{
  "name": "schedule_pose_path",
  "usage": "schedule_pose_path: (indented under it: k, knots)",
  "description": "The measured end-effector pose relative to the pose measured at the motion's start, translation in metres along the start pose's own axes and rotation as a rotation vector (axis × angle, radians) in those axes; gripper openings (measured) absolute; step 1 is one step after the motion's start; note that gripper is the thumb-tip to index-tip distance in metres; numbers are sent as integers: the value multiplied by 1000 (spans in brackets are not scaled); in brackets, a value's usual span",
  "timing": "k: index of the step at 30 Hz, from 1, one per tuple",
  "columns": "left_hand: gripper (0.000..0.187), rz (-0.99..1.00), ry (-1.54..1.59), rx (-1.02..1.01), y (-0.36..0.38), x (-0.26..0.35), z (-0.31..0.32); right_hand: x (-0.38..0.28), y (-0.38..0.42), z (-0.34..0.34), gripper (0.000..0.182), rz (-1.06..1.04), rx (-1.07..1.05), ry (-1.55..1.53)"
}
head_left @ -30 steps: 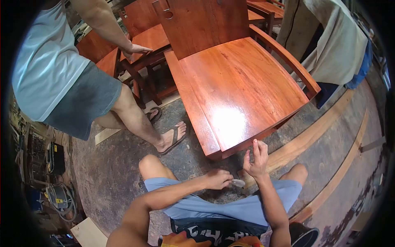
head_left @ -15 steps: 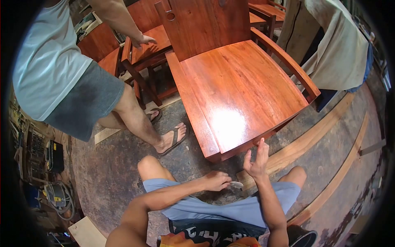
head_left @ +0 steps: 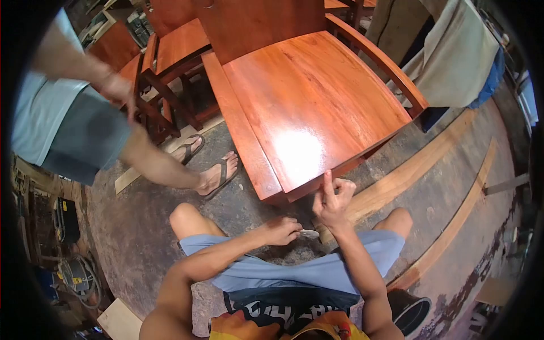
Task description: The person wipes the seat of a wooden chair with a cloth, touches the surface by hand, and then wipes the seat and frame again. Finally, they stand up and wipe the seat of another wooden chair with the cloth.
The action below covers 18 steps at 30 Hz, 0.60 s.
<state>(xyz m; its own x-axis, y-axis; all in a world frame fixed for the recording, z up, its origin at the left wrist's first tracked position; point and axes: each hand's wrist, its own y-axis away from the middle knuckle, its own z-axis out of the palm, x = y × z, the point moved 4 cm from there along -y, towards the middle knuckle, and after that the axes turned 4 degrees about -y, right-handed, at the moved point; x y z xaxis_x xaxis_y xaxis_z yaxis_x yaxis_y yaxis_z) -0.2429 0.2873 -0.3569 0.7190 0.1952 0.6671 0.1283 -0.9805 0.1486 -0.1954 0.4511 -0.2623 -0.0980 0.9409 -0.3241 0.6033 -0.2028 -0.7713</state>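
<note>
A glossy reddish-brown wooden chair [head_left: 317, 85] stands before me, its wide seat catching a bright glare near the front. My right hand [head_left: 334, 203] is at the seat's front edge, index finger stretched up to the rim and the other fingers bent, with nothing held. Low over my lap, my left hand [head_left: 281, 231] is closed on a thin, pale disc [head_left: 309, 233] that sticks out past the fingertips on the right. What the disc is made of cannot be made out.
To the left stands another person [head_left: 85, 124] in sandals. More wooden chairs [head_left: 175, 51] are behind. Long boards [head_left: 408, 175] lie on the floor at right, near a draped cloth [head_left: 453, 56]. A black bucket [head_left: 411, 314] sits by my right side, a vacuum-like machine [head_left: 76, 276] at left.
The view has shifted, so the chair sits further left and higher. My right hand's fingers have curled, leaving the index pointing at the edge. The other person's arm has swung down, away from the chairs.
</note>
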Motion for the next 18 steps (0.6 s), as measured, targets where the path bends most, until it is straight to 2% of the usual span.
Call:
schedule_pose_path:
  k: [3, 6, 7, 10, 15, 18]
  knots:
    - [21, -13, -1, -17, -1, 9, -7, -5, 3, 6, 79, 57, 38, -53]
    - [20, -14, 21, -13, -3, 8, -5, -17, -5, -3, 75, -43, -38, -72]
    - [20, -17, 31, -14, -3, 7, -3, -18, -4, 0, 60, -24, -4, -76]
    - [20, -13, -27, -23, -2, 4, -1, -11, -10, -7, 58, -66, -30, -75]
    - [19, -38, -19, -68, 0, 4, 0, 62, -27, -31, 72, 131, 118, 96]
    - [19, -23, -13, -62, 2, -2, 4, 105, -31, -44, 72, 256, 134, 172]
